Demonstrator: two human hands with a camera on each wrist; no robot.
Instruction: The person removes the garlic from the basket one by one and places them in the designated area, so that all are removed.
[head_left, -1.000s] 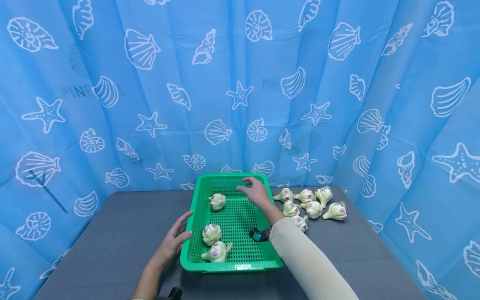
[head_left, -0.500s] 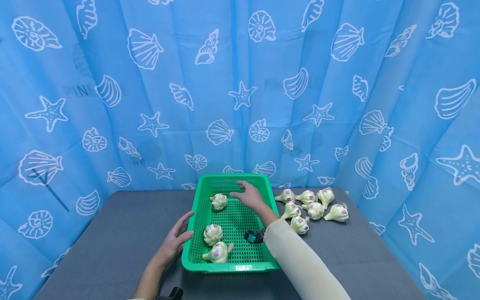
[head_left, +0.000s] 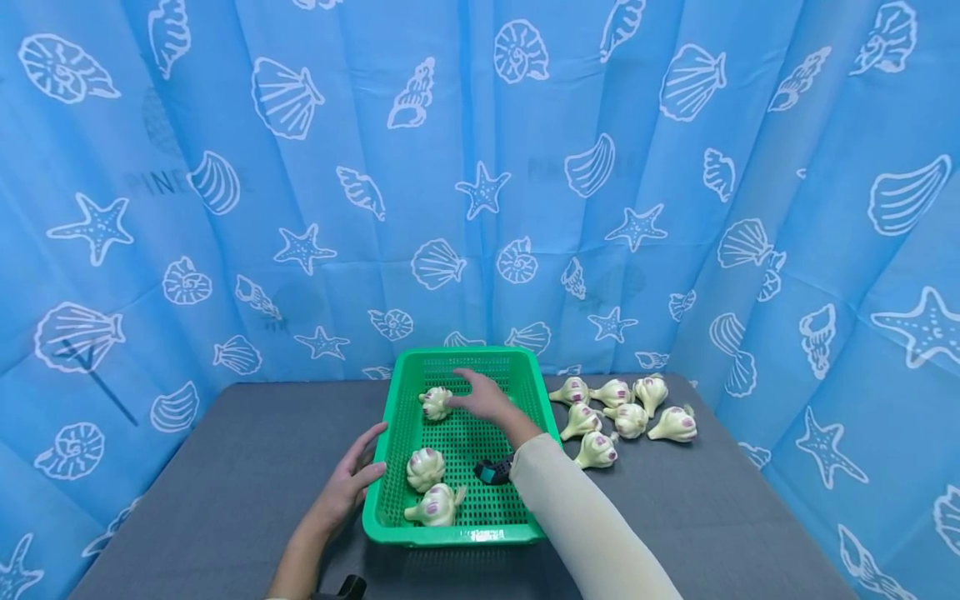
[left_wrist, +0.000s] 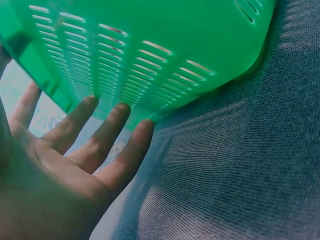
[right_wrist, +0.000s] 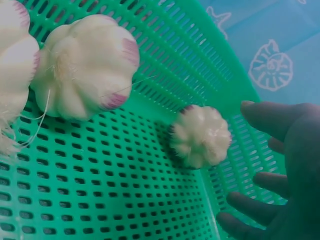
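A green plastic basket (head_left: 495, 532) with slotted walls stands on the grey table. Inside it, along the left side, lie three garlic bulbs: one toward the back (head_left: 436, 403), one nearer the front (head_left: 426, 469) and one at the front (head_left: 437, 505). My right hand (head_left: 486, 400) is over the back of the basket, fingers spread and nothing in them, its thumb close to the back bulb. The right wrist view has that bulb (right_wrist: 201, 136) just beyond the fingertips. My left hand (head_left: 349, 482) rests against the basket's left side, its fingers (left_wrist: 112, 122) straight along the slotted wall.
Several more garlic bulbs (head_left: 628, 420) lie in a cluster on the grey cloth-covered table (head_left: 247, 467), right of the basket. A blue curtain (head_left: 480, 167) with white shell prints hangs behind the table and along its sides.
My right hand has moved left across the basket, from its right side to next to the back garlic bulb. My left hand stays at the basket's side.
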